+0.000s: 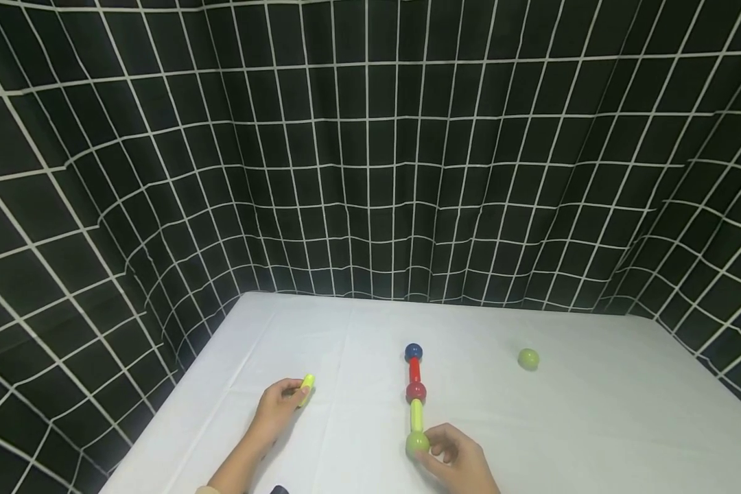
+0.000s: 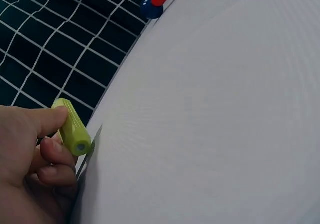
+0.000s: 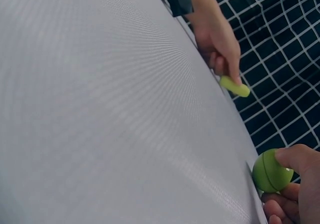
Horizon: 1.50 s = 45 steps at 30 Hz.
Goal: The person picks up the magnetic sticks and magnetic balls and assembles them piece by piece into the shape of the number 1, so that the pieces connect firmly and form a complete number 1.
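Observation:
My left hand (image 1: 279, 406) pinches a yellow-green rod (image 2: 75, 129) between thumb and fingers, one end facing the left wrist camera. With thumb and fingertips, my right hand (image 1: 458, 458) grips a green ball (image 1: 417, 443) at the near end of a joined chain. From that ball the chain runs away from me: a yellow-green rod (image 1: 416, 415), a dark red ball (image 1: 416, 392), a red rod (image 1: 414, 370) and a blue ball (image 1: 414, 353) at the far end. In the right wrist view, the gripped green ball (image 3: 272, 171) shows a seam around it.
A separate light green ball (image 1: 528, 359) lies on the white-covered table (image 1: 593, 412) to the right of the chain. Behind the table hangs a dark curtain (image 1: 383, 137) with a white grid. A small dark object (image 1: 279, 490) shows at the bottom edge near the left forearm.

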Available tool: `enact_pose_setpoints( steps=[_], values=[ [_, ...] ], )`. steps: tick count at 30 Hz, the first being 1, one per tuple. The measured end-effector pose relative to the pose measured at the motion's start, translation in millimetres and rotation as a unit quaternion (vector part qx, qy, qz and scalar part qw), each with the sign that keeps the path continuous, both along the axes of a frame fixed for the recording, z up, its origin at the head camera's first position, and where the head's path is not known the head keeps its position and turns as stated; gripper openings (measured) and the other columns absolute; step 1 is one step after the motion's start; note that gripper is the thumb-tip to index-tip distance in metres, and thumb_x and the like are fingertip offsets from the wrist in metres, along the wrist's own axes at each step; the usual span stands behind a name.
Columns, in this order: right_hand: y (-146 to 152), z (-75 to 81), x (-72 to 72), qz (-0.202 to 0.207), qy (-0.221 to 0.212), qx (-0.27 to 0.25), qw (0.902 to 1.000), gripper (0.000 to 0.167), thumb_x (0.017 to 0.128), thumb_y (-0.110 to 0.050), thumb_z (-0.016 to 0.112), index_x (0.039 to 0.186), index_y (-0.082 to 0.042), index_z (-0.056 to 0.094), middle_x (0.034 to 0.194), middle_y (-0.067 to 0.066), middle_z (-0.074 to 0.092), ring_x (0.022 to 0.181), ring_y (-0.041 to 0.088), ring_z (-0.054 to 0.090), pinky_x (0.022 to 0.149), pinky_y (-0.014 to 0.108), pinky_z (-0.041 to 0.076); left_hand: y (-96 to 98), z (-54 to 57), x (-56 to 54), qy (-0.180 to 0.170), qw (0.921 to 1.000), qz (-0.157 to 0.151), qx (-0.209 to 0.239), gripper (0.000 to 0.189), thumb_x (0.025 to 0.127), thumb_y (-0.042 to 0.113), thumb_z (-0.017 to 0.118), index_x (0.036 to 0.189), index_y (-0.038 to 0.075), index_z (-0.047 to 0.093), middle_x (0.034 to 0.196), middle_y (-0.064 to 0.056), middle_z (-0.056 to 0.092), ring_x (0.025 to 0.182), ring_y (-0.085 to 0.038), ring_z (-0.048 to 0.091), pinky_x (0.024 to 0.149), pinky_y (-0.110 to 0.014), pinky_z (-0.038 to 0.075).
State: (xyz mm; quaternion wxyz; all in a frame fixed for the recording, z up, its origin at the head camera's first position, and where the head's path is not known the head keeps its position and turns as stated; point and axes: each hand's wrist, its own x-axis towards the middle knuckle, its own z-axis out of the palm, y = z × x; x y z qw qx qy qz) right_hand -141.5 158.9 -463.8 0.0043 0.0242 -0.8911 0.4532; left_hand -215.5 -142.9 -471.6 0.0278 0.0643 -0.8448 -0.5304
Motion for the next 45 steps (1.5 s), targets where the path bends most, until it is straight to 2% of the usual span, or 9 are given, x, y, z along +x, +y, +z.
enact_pose_setpoints(
  steps=[2, 4, 7, 11, 16, 22, 28, 33, 45],
  values=[
    [0.4, -0.4, -0.2, 0.002, 0.002, -0.002, 1.0, 0.033, 0.075, -0.028, 0.075, 0.098, -0.008, 0.063, 0.079, -0.005, 0.06, 0.069, -0.002, 0.047, 0.061, 0.016, 0.042, 2.4, 0.5, 1.3, -0.006, 0.9998, -0.013, 0.012, 0.038, 0.09, 0.026, 0.057, 0.115, -0.003, 0.057, 0.12, -0.019, 0.058, 0.127, -0.042, 0.04, 0.104, -0.061, 0.028],
    [0.8, -0.6, -0.2, 0.004, 0.004, -0.003, 1.0, 0.033, 0.075, -0.028, 0.075, 0.098, -0.008, 0.063, 0.08, -0.005, 0.061, 0.069, -0.002, 0.047, 0.061, 0.016, 0.042, 4.8, 0.7, 2.4, -0.016, 0.9994, -0.025, 0.016, 0.038, 0.09, 0.027, 0.058, 0.114, -0.002, 0.058, 0.116, -0.017, 0.06, 0.12, -0.038, 0.049, 0.101, -0.055, 0.036],
    [0.9, -0.4, 0.3, 0.004, 0.005, -0.004, 1.0, 0.033, 0.075, -0.028, 0.075, 0.098, -0.008, 0.064, 0.08, -0.005, 0.061, 0.069, -0.002, 0.048, 0.061, 0.016, 0.042, 8.1, 1.2, 4.3, -0.038, 0.9969, -0.065, 0.021, 0.041, 0.088, 0.029, 0.06, 0.113, -0.003, 0.058, 0.103, -0.011, 0.063, 0.093, -0.026, 0.06, 0.082, -0.037, 0.052],
    [0.9, -0.2, 0.6, 0.002, 0.005, -0.005, 1.0, 0.033, 0.074, -0.028, 0.076, 0.098, -0.008, 0.064, 0.079, -0.004, 0.061, 0.069, -0.002, 0.048, 0.06, 0.016, 0.042, 12.0, 0.6, 7.6, -0.064, 0.9874, -0.139, 0.041, 0.043, 0.087, 0.03, 0.062, 0.113, -0.004, 0.057, 0.09, -0.005, 0.06, 0.067, -0.011, 0.049, 0.055, -0.02, 0.043],
    [1.3, -0.9, 0.1, 0.003, 0.006, -0.006, 1.0, 0.033, 0.074, -0.027, 0.076, 0.098, -0.008, 0.064, 0.079, -0.004, 0.061, 0.068, -0.002, 0.048, 0.06, 0.016, 0.042, 20.3, 2.8, 13.8, -0.075, 0.9773, -0.191, 0.051, 0.041, 0.087, 0.028, 0.06, 0.113, -0.003, 0.057, 0.09, -0.004, 0.06, 0.065, -0.011, 0.045, 0.054, -0.019, 0.04],
    [2.0, -1.6, -0.5, 0.003, 0.009, -0.004, 1.0, 0.033, 0.074, -0.027, 0.076, 0.098, -0.008, 0.063, 0.08, -0.004, 0.061, 0.069, -0.002, 0.048, 0.06, 0.015, 0.042, 39.2, 5.9, 23.6, -0.091, 0.9721, -0.213, 0.038, 0.038, 0.087, 0.03, 0.061, 0.109, 0.0, 0.059, 0.097, -0.004, 0.061, 0.087, -0.015, 0.053, 0.072, -0.03, 0.046],
    [1.7, -1.7, -1.6, -0.002, 0.006, 0.003, 1.0, 0.033, 0.074, -0.028, 0.076, 0.098, -0.008, 0.064, 0.081, -0.004, 0.062, 0.069, -0.002, 0.048, 0.06, 0.016, 0.042, 69.0, 5.1, 36.8, -0.108, 0.9677, -0.224, 0.042, 0.03, 0.083, 0.028, 0.067, 0.099, 0.003, 0.064, 0.084, -0.002, 0.062, 0.076, -0.014, 0.054, 0.064, -0.027, 0.045],
    [1.7, -1.7, -3.0, 0.0, 0.005, 0.003, 1.0, 0.033, 0.074, -0.028, 0.076, 0.098, -0.008, 0.063, 0.082, -0.004, 0.062, 0.069, -0.001, 0.048, 0.06, 0.016, 0.043, 87.0, 7.5, 46.5, -0.114, 0.9727, -0.197, 0.046, 0.027, 0.081, 0.026, 0.068, 0.095, 0.004, 0.064, 0.08, -0.003, 0.061, 0.074, -0.015, 0.055, 0.067, -0.033, 0.045],
    [0.9, -0.3, -1.4, -0.003, -0.002, -0.007, 1.0, 0.033, 0.075, -0.028, 0.075, 0.098, -0.007, 0.063, 0.08, -0.003, 0.062, 0.068, -0.001, 0.048, 0.06, 0.016, 0.042, 94.6, 7.4, 54.3, -0.085, 0.9695, -0.226, 0.042, 0.027, 0.082, 0.026, 0.066, 0.092, 0.001, 0.065, 0.074, -0.003, 0.065, 0.071, -0.014, 0.059, 0.068, -0.035, 0.049]
  ],
)
